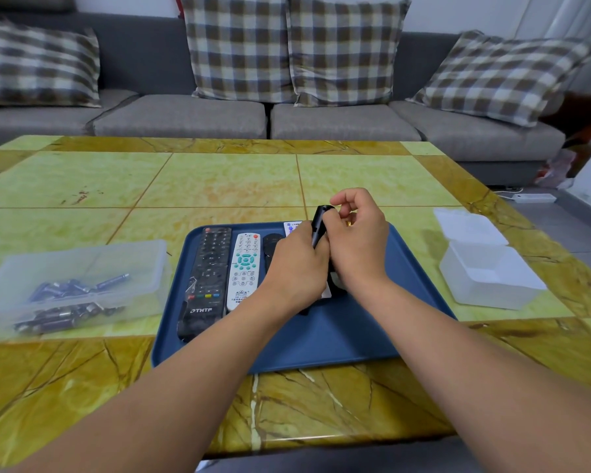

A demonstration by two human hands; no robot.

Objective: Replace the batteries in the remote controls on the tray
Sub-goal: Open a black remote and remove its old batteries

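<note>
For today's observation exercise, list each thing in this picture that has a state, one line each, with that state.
Black remote: lifted above the tray, gripped by both hands.
Left hand: curled round the black remote.
Right hand: fingers curled on the black remote.
Long black remote: lying face up on the blue tray.
White remote: lying face up.
Battery box: holding batteries.
Clear container: lid open; no contents visible.

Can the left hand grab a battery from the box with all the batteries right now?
Probably not yet. The left hand grips the black remote together with the right hand. The battery box sits open to its left with nothing in between, so once it lets go, the way looks free.
</note>
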